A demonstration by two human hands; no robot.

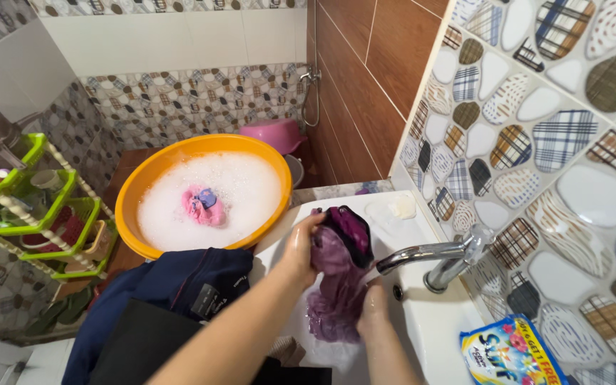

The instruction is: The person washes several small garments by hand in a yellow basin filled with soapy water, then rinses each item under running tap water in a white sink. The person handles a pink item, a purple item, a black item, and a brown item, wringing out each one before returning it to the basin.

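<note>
A wet purple garment (340,274) with a dark band hangs in the white sink (429,324), under the chrome tap (433,257). My left hand (299,246) grips its upper part near the dark band. Lower down, my right hand (373,308) clutches the bunched cloth. Both hands are wet. An orange basin (144,178) full of white suds stands to the left of the sink, with a pink cloth (203,205) floating in the foam.
A dark blue garment (180,285) lies draped below the basin. A green plastic rack (44,214) stands at the left. A detergent packet (504,353) rests on the sink's right edge, a soap bar (402,207) at its back. A pink basin (276,134) sits farther off.
</note>
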